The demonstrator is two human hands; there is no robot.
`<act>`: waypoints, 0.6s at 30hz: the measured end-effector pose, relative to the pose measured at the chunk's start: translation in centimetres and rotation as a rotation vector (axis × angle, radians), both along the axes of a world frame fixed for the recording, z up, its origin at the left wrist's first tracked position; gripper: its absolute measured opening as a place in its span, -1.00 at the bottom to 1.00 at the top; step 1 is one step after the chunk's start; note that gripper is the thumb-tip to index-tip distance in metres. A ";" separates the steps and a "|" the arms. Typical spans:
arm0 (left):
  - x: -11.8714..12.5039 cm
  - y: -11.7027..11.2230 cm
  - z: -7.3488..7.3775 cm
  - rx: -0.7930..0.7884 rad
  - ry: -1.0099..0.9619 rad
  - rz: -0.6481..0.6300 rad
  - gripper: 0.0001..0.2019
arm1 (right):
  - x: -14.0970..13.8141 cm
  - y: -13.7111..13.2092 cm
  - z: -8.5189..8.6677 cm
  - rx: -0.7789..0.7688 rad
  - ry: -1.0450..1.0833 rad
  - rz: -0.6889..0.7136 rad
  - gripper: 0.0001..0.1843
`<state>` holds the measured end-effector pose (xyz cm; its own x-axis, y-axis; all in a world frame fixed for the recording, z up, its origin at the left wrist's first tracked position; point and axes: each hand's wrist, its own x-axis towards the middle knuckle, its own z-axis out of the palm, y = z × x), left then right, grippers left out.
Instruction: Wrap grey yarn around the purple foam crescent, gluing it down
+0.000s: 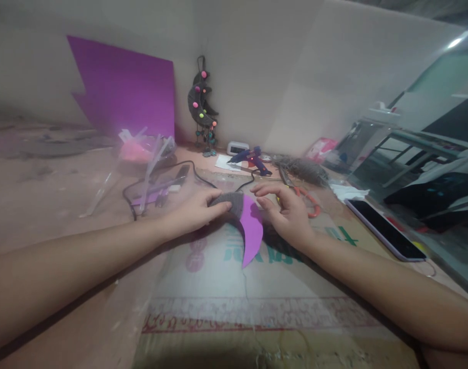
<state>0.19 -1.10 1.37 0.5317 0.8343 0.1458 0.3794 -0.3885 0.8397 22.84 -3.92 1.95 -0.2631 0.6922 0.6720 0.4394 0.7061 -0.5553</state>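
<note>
A purple crescent cutout [252, 230], its left part wound in grey yarn [234, 201], is held over the printed cardboard [214, 287]. My left hand [203, 210] pinches the wound end, thumb on top; its other fingers are mostly hidden. The bare purple part curves down to a point towards me. Just right of the cutout is my right hand [285, 212], its fingers bent and apart, the thumb close to the purple edge. I see nothing held in it, and whether it touches the edge is unclear.
Behind my hands lie a glue gun [251, 160], orange-handled scissors [309, 202] and a grey yarn bundle [303, 169]. A phone [385, 228] rests at right. Clear sticks [153, 169] and a dark cable [195, 171] are left. A decorated crescent hanging [201, 102] and purple sheet [130, 92] stand behind.
</note>
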 end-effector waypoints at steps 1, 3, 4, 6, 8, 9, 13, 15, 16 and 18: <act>0.0 0.0 0.0 -0.001 0.002 0.002 -0.75 | 0.0 -0.1 0.0 0.043 -0.024 0.026 -0.92; 0.0 0.1 -0.1 0.014 0.004 0.003 -0.76 | -0.1 -0.2 0.0 0.105 -0.079 0.061 -0.86; 0.0 0.1 0.0 0.026 0.004 0.002 -0.76 | -0.1 -0.2 0.0 0.125 -0.101 0.066 -0.85; 0.1 0.1 0.1 0.046 0.013 -0.003 -0.77 | -0.2 0.0 -0.1 0.136 -0.130 0.044 -0.88; 0.1 -0.1 0.3 0.048 0.028 -0.008 -0.77 | -0.2 0.2 -0.2 0.073 -0.150 -0.009 -0.91; 0.1 -0.2 0.4 0.047 0.039 -0.012 -0.77 | -0.2 0.3 -0.2 0.011 -0.161 -0.030 -0.87; 0.1 -0.7 0.6 0.078 0.095 -0.033 -0.73 | -0.2 0.7 0.1 -0.282 -0.189 -0.007 -0.81; 0.1 -0.8 0.6 0.112 0.120 -0.048 -0.72 | -0.2 0.7 0.2 -0.354 -0.188 0.026 -0.79; 0.1 -0.8 0.5 0.123 0.128 -0.053 -0.72 | -0.2 0.6 0.3 -0.376 -0.183 0.038 -0.79; 0.1 -0.7 0.4 0.133 0.136 -0.057 -0.71 | -0.3 0.5 0.3 -0.406 -0.178 0.052 -0.79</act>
